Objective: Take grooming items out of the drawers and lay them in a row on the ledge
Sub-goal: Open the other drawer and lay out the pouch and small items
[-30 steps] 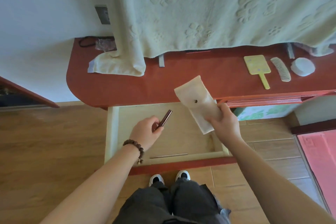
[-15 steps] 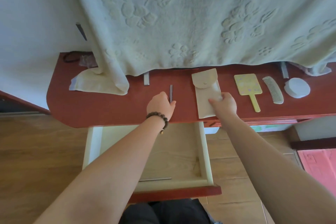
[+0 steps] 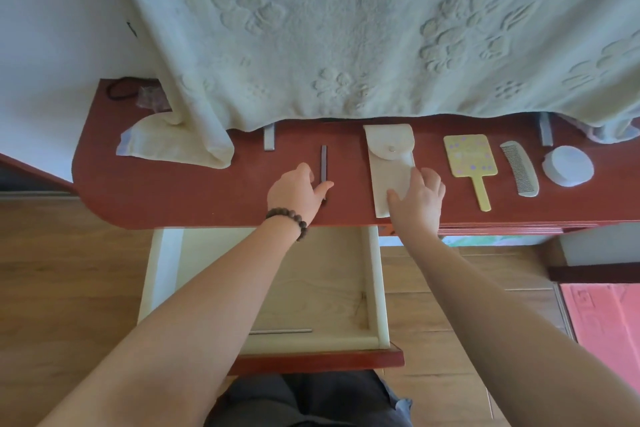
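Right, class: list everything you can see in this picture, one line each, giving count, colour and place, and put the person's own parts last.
ledge: one, red-brown, across the middle
pouch: one, cream with a snap, on the ledge, centre
slim stick: one, dark, on the ledge left of the pouch
hand mirror: one, yellow, right of the pouch
comb: one, pale, right of the mirror
round container: one, white, far right of the row
towel: one, pale green, hanging over the ledge's back
drawer: one, open, pale wood inside, below the ledge
bead bracelet: one, dark brown, left wrist
left hand: touches the stick's near end
right hand: rests on the pouch's near end
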